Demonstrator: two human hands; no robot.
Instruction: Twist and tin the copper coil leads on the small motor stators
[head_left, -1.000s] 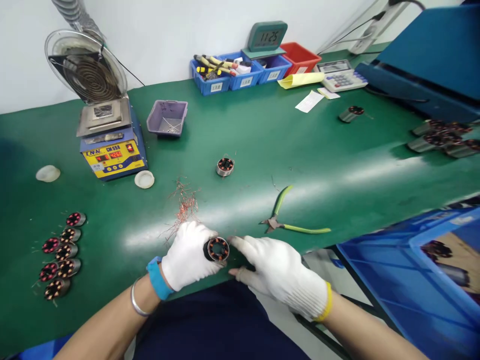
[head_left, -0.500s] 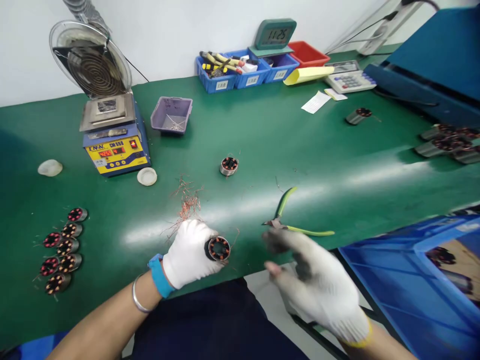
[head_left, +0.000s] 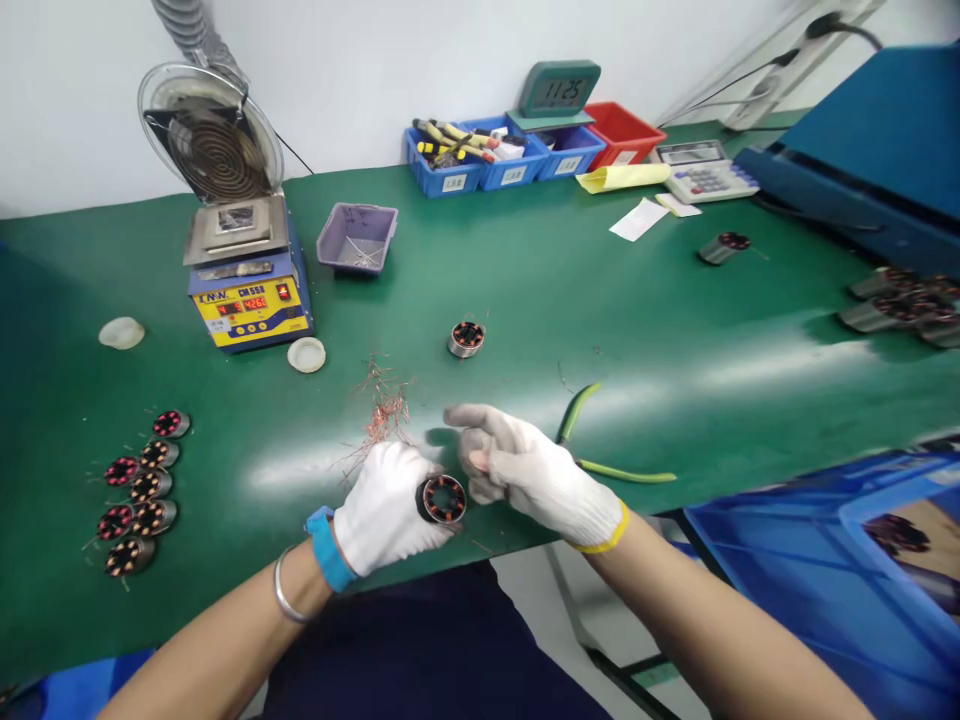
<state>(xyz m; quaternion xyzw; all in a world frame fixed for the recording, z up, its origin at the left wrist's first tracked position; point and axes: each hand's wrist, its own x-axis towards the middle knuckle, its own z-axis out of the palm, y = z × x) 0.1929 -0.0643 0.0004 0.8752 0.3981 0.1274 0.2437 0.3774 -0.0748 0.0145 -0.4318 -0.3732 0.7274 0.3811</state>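
The right hand (head_left: pixel 529 470) has just swung back from out beside the green-handled cutters (head_left: pixel 577 413) to a spot just right of the wound core (head_left: pixel 430 500), its fingers curled with the index finger stretched out; whether it pinches anything, such as a fine wire, I cannot tell. The left hand (head_left: pixel 390 500) has stayed closed around the core, holding it over the near edge of the worktop (head_left: pixel 637 300), coil end up toward the camera. With both hands together at the piece again, work on it seems to be resuming, while the cutters lie on the worktop, jaws hidden behind the right hand, and the copper clippings (head_left: pixel 386 412) sit undisturbed beyond the left.
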